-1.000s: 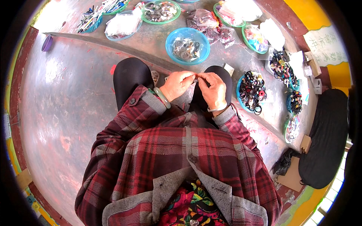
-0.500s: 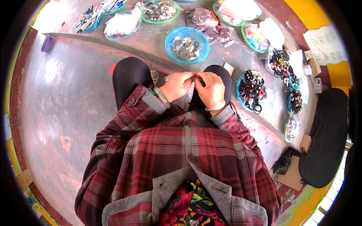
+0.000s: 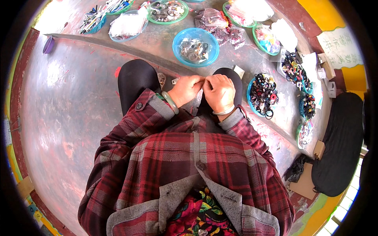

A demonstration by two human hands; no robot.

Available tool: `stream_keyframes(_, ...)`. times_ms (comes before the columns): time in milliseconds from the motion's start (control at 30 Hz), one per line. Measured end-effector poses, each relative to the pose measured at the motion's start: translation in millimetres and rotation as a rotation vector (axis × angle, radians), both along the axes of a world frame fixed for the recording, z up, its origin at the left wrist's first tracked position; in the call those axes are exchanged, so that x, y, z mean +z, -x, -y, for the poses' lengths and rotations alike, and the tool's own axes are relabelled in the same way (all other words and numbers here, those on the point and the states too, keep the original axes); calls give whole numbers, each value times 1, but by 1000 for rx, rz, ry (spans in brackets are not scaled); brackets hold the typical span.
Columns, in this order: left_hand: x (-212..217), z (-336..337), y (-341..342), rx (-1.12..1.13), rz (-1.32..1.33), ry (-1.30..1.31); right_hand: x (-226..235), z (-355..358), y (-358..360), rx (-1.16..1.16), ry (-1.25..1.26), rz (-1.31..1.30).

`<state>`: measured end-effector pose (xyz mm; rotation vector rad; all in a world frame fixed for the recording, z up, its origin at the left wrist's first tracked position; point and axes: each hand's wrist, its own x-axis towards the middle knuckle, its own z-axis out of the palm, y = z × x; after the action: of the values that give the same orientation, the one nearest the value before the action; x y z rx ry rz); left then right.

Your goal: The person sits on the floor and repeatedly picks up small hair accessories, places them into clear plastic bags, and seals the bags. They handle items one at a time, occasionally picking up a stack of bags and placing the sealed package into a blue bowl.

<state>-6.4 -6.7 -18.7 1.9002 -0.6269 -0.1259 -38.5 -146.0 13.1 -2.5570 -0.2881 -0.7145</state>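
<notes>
The step in hand looks like fine fingertip work. The left hand (image 3: 184,90) and right hand (image 3: 220,93) meet at thumb and forefinger, above and between the knees (image 3: 138,82). The left thumb and finger are closed narrow, in a pinch; the right fingers curl inward, leaving a small dark gap beside the thumb. Whatever the hands work on would lie right where the fingertips meet, but it is too small or too hidden to make out, so I cannot tell what either hand holds.

The next move seems to call for both pinches to stay close and light.

On the far side, well apart from the hands, is a blue basin (image 3: 215,49) of bagged rings (image 3: 193,50). To the right, beyond the right knee, dark bands (image 3: 264,94) heap in another basin (image 3: 249,98). A small white box (image 3: 238,71) sits nearer, just beyond that knee.
</notes>
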Motion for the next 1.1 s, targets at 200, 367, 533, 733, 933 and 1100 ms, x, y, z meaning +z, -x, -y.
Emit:
stream_keyframes(200,-3,-2,-2,-45,-111,161,-5,12,-3,-5,-536,-304)
stream_keyframes(367,-9,-2,-2,21,-97,125,-2,12,-3,39,-478,-292)
stream_keyframes(533,-9,0,-2,25,-31,71,11,8,-1,166,-188,-82)
stream_keyframes(733,-5,1,1,3,-11,35,7,1,0,25,81,-32)
stream_keyframes(933,3,0,2,-24,5,0,0,3,-4,7,2,-5)
stream_keyframes(1100,-4,-2,-1,-43,-27,47,-7,8,-5,22,-273,-123)
